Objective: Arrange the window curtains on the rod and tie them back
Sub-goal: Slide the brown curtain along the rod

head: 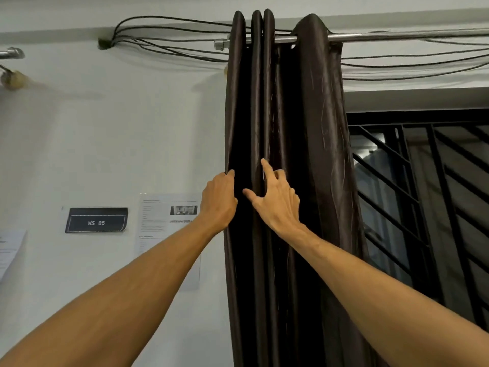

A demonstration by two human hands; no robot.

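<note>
Head view: a dark brown curtain [317,128] hangs bunched in pleats at the left end of the metal rod [397,36]. Well below the rod, the left hand [218,202] curls its fingers round the curtain's left edge. The right hand [277,200] lies on a middle pleat, thumb and forefinger spread, other fingers bent; whether it grips is unclear.

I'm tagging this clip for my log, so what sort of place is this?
Likely an indoor workstation room rather than a lived-in home: a sign reading WS 05 and printed sheets are on the wall, beside a barred window with a curtain on a rod.
</note>
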